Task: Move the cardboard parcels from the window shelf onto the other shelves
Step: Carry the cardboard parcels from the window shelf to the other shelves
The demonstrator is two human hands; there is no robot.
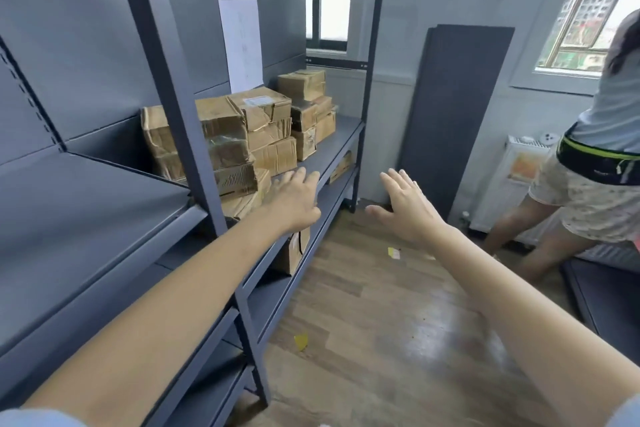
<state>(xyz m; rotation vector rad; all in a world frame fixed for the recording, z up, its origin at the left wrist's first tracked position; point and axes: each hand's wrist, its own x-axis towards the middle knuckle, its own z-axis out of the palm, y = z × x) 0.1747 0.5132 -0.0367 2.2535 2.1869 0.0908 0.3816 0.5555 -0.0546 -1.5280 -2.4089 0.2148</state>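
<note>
Brown cardboard parcels, taped and creased, sit stacked in several piles on a dark grey metal shelf board of a tall rack that stands on the left side of the room and runs away toward a far window. The piles are two and three high, the farthest one close to the rack's far upright. A white sheet of paper hangs on the rack's back panel just behind them. One more cardboard box stands on the level below, partly hidden by the left forearm, and another shows farther along that lower level.

Both bare arms reach forward. The left hand is spread flat with straight fingers, its fingertips over the front edge of the shelf board just beside the nearest pile; whether it touches a parcel cannot be told. It grips nothing. The right hand hangs in the air to the right, well apart from the rack, palm turned left, fingers straight and splayed, holding nothing.

Nearer on the left, a second grey shelf unit has bare sloping boards. A dark grey loose panel leans on the far wall. A second person bends forward at the right edge beside a white radiator. Yellow scraps lie on the wooden plank floor.
</note>
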